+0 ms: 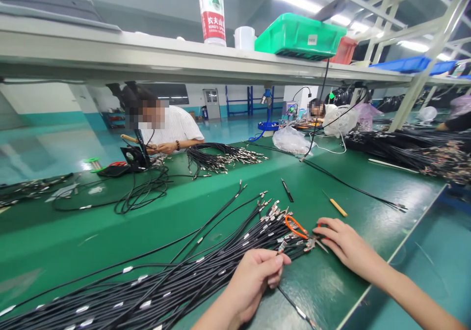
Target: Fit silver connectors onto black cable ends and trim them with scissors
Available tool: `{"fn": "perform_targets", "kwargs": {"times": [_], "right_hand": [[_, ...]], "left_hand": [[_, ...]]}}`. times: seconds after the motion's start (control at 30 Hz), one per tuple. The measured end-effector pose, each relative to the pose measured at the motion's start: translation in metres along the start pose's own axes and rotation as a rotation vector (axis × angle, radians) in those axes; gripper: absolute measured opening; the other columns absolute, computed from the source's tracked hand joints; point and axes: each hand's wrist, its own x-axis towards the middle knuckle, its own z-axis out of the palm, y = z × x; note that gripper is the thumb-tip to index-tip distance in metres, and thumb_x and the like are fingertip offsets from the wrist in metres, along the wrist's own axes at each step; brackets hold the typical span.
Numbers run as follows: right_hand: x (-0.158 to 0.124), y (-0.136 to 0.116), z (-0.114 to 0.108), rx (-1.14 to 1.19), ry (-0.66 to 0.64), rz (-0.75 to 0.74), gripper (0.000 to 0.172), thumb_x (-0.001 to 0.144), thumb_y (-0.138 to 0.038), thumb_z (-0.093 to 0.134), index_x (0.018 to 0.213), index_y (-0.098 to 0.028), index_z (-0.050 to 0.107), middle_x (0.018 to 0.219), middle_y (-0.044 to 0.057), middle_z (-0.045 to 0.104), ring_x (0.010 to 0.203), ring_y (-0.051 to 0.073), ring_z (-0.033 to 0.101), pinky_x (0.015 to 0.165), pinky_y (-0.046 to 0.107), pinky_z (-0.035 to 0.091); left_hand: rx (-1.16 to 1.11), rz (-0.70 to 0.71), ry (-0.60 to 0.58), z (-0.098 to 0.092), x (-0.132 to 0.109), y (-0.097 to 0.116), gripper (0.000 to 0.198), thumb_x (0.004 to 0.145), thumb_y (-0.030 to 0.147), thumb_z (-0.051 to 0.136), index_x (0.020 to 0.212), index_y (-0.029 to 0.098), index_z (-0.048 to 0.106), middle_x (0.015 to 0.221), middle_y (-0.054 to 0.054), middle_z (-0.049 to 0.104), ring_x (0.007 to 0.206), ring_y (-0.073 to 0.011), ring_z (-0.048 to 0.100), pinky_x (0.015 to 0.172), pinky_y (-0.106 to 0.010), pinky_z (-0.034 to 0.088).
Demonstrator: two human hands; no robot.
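Note:
My left hand (259, 281) pinches a black cable (292, 303) just behind its metal connector end (282, 247). A pair of orange-handled scissors (295, 227) lies at the tips of the cable bundle, its short blades pointing right. My right hand (344, 245) is over the scissors with fingers stretched out and slightly apart. The fingertips are at the second orange handle, mostly hidden by them; whether they touch it I cannot tell. Under and left of my left hand spreads a large bundle of black cables (176, 266) with white labels and metal ends.
A yellow-handled pick (338, 207) and a black pen (287, 190) lie on the green table (235, 192). Across it, a person (172, 128) works beside another cable bundle (224, 158). More cables (412, 148) are heaped right. Overhead, a shelf (165, 57) carries a green bin (300, 38) and a bottle (212, 13).

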Motion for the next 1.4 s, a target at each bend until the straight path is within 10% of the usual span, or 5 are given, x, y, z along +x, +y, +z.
{"fn": "perform_targets", "kwargs": {"times": [0.4,0.77,1.07,1.4], "right_hand": [[0.029,0.058,0.019,-0.056,0.181,0.247,0.028,0.081,-0.020,0.037,0.081,-0.017,0.065,0.085,0.010,0.059,0.083,0.022,0.059,0.076,0.035,0.048],[0.015,-0.004,0.004,-0.170,0.179,0.345,0.029,0.087,-0.027,0.034,0.089,-0.016,0.062,0.090,0.010,0.057,0.069,0.021,0.058,0.060,0.034,0.047],[0.023,-0.116,-0.029,0.679,0.020,0.182,0.022,0.087,-0.032,0.042,0.084,-0.019,0.059,0.083,0.002,0.062,0.080,0.016,0.057,0.074,0.025,0.044],[0.028,-0.122,-0.023,0.817,-0.035,0.285,0.026,0.085,-0.031,0.044,0.065,-0.016,0.052,0.061,-0.002,0.049,0.060,0.012,0.046,0.056,0.022,0.037]], "left_hand": [[-0.010,-0.021,0.030,-0.001,0.001,-0.001,0.028,0.073,0.032,0.063,0.081,0.006,0.066,0.054,0.004,0.037,0.047,-0.0046,0.027,0.049,-0.022,0.017],[0.099,0.053,0.118,0.006,0.002,-0.004,0.040,0.067,0.040,0.069,0.086,0.006,0.061,0.051,0.003,0.047,0.043,-0.0038,0.030,0.047,-0.022,0.015],[0.113,0.040,0.144,0.006,0.003,-0.005,0.039,0.065,0.041,0.070,0.081,0.007,0.060,0.053,0.001,0.052,0.043,-0.0047,0.037,0.046,-0.020,0.020],[0.126,0.042,0.128,0.006,0.002,-0.007,0.038,0.064,0.041,0.070,0.080,0.008,0.064,0.053,0.000,0.053,0.043,-0.0052,0.038,0.046,-0.021,0.022]]}}
